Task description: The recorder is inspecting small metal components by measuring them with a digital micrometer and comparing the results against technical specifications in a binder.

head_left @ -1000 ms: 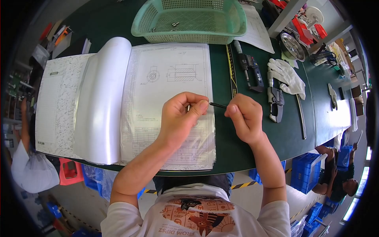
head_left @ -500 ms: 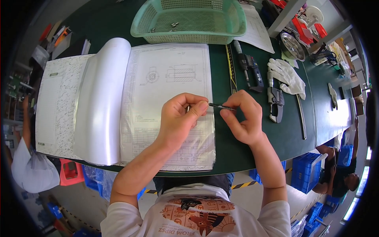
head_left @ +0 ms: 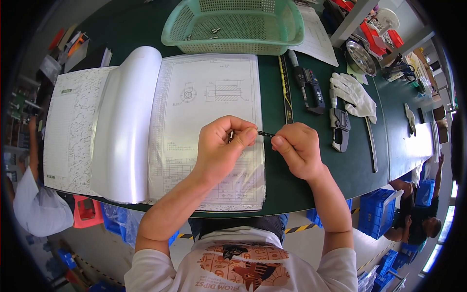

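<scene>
A thin black rod [head_left: 265, 134] with pale marks spans the short gap between my two hands, over the right edge of the drawing page. My right hand [head_left: 299, 148] is closed round its right end, thumb pressed to the curled fingers. At the other end, my left hand [head_left: 221, 146] pinches with thumb and forefinger. A bit of a small shiny metal part [head_left: 231, 136] shows inside its curled fingers; the rest is covered. Beneath lies an open binder with a technical drawing [head_left: 209, 117] in a clear sleeve.
A green plastic basket [head_left: 233, 47] with several small metal parts stands at the far side. To the right lie a steel-and-yellow ruler [head_left: 285, 87], two digital micrometers [head_left: 311, 90], a white glove [head_left: 355, 95] and a metal bar [head_left: 371, 146]. Other people are at both sides.
My right hand has shifted slightly down, and its raised, arched fingers have folded in round the rod. Less of the rod shows now. My left hand has hardly moved.
</scene>
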Demonstrator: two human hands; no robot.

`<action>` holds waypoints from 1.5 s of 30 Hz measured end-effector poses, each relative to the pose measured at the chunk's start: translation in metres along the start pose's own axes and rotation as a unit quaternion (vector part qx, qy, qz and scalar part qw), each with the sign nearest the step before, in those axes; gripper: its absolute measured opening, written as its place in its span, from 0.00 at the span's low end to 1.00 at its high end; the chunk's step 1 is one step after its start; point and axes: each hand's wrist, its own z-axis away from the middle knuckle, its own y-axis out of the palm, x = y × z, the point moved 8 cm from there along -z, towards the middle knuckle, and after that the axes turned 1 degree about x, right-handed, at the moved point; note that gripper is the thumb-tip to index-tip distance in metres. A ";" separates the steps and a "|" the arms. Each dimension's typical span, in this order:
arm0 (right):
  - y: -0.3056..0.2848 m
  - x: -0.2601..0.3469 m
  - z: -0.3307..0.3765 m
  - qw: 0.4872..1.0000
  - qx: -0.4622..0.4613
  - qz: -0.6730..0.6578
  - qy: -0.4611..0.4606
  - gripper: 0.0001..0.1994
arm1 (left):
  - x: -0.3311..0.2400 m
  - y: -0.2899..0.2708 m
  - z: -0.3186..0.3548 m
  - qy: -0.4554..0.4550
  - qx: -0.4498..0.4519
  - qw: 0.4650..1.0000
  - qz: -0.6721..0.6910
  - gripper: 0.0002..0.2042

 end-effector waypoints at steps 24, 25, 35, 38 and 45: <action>0.001 0.002 -0.004 0.993 -0.065 -0.081 0.055 0.06 | -0.005 0.006 0.003 0.070 -0.008 0.997 -0.043 0.05; -0.002 -0.001 -0.002 0.990 -0.084 -0.102 0.046 0.08 | -0.004 0.006 0.002 0.065 -0.011 0.997 -0.038 0.05; 0.001 -0.002 -0.001 0.987 -0.095 -0.103 0.073 0.07 | 0.000 0.006 0.000 0.067 -0.008 0.997 -0.031 0.05; 0.014 -0.010 0.000 0.992 0.025 -0.103 0.070 0.09 | -0.003 0.009 0.002 0.073 -0.017 0.997 -0.011 0.05; 0.005 -0.002 -0.003 0.991 -0.046 -0.104 0.066 0.10 | 0.002 0.009 0.000 0.066 0.000 0.998 -0.012 0.05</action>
